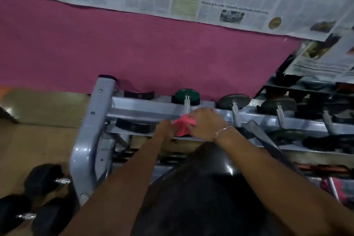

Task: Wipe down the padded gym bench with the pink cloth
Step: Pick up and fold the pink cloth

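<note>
Far end of padded bench [201, 197]: pink cloth [184, 128] grasped in both grips — left hand [166, 128], right hand [206, 122]. Wiping judged barely started; pressed pull nearward called for next.

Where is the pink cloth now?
The pink cloth sits mid head view, held between left hand and right hand, past the bench end, by the grey rack rail.

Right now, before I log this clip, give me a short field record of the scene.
bench: black padded top, in the foreground
cloth: pink cloth, bunched at the far end of the pad
left hand: grips its left edge
right hand: holds its right side
behind: grey dumbbell rack
floor left: hex dumbbells
</note>
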Tool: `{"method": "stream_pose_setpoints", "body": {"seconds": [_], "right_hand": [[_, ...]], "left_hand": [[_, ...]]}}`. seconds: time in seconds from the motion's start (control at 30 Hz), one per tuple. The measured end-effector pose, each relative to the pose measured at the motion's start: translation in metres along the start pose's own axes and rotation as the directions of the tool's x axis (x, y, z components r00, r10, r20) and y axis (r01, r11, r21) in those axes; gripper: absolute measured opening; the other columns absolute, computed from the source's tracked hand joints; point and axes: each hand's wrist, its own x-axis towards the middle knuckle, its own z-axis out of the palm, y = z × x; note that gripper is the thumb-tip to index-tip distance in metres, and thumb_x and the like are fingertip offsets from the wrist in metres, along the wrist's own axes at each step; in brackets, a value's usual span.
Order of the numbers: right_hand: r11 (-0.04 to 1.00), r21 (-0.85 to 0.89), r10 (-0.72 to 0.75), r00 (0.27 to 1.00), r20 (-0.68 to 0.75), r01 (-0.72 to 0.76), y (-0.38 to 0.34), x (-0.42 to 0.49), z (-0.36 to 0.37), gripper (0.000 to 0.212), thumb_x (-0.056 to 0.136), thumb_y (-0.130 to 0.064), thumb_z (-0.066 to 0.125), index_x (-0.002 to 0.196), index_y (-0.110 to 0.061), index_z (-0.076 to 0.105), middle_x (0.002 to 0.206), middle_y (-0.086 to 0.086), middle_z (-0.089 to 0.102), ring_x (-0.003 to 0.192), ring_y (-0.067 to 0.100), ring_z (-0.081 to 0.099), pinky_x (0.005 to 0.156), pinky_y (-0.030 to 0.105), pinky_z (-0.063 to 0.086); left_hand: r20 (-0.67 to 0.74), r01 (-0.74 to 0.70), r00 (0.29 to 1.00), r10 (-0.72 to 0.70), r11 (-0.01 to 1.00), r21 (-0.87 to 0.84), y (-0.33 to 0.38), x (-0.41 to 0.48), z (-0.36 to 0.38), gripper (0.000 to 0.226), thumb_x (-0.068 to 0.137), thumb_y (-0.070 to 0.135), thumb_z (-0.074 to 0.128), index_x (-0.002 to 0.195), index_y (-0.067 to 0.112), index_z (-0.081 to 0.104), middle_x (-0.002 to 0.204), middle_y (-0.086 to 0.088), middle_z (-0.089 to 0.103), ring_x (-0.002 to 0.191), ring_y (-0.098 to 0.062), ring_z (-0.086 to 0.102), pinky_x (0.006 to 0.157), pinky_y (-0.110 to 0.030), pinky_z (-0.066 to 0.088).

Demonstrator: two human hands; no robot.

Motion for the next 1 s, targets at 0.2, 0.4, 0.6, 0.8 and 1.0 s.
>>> {"method": "stream_pose_setpoints", "body": {"seconds": [0.2, 0.4, 0.6, 0.8, 1.0], "right_hand": [[0.988, 0.147, 0.014, 0.982, 0.188, -0.042, 0.034, 0.033, -0.001, 0.034, 0.099, -0.036, 0.051, 0.127, -0.024, 0.066, 0.134, 0.007, 0.065, 0.124, 0.031, 0.058, 0.112, 0.047, 0.040], [0.981, 0.186, -0.001, 0.961, 0.277, -0.052, 0.046, 0.047, 0.004, 0.040, 0.103, -0.037, 0.050, 0.141, -0.033, 0.059, 0.147, 0.004, 0.058, 0.134, 0.031, 0.052, 0.117, 0.052, 0.036], [0.977, 0.190, 0.044, 0.960, 0.276, -0.100, 0.040, 0.045, 0.003, 0.034, 0.101, -0.041, 0.049, 0.126, -0.024, 0.066, 0.135, 0.005, 0.064, 0.122, 0.029, 0.058, 0.109, 0.049, 0.044], [0.865, 0.502, -0.010, 1.000, -0.029, 0.023, 0.023, 0.012, -0.016, 0.034, 0.099, -0.020, 0.059, 0.132, -0.027, 0.066, 0.124, -0.002, 0.068, 0.114, 0.019, 0.060, 0.103, 0.037, 0.048], [0.643, 0.759, 0.065, 0.981, -0.184, 0.100, -0.014, -0.058, -0.033, 0.056, 0.084, -0.027, 0.084, 0.132, -0.039, 0.058, 0.132, -0.009, 0.064, 0.125, 0.009, 0.056, 0.107, 0.027, 0.041]], "left_hand": [[-0.025, 0.062, 0.997, -0.068, 0.979, -0.193, -0.011, 0.049, 0.041, 0.037, 0.087, 0.029, 0.058, 0.092, -0.004, 0.073, 0.095, -0.027, 0.073, 0.088, -0.038, 0.069, 0.084, -0.049, 0.057], [-0.223, 0.135, 0.948, -0.226, 0.923, -0.361, -0.006, 0.046, 0.056, 0.019, 0.091, 0.014, 0.069, 0.092, -0.003, 0.078, 0.087, -0.015, 0.075, 0.082, -0.025, 0.068, 0.077, -0.037, 0.054], [-0.190, 0.027, 0.973, -0.128, 0.887, -0.460, 0.015, 0.025, 0.047, 0.018, 0.085, 0.030, 0.071, 0.082, 0.012, 0.074, 0.079, -0.006, 0.071, 0.075, -0.022, 0.065, 0.070, -0.035, 0.053], [-0.182, -0.121, 0.983, 0.011, 0.784, -0.608, 0.053, -0.029, -0.007, 0.033, 0.095, 0.009, 0.060, 0.064, 0.020, 0.053, 0.065, 0.004, 0.054, 0.067, -0.012, 0.048, 0.065, -0.029, 0.036], [-0.074, -0.169, 0.979, 0.189, 0.557, -0.813, 0.076, -0.129, -0.068, 0.023, 0.064, 0.006, 0.069, 0.060, 0.021, 0.052, 0.064, -0.004, 0.050, 0.061, -0.017, 0.047, 0.058, -0.030, 0.036]]}}
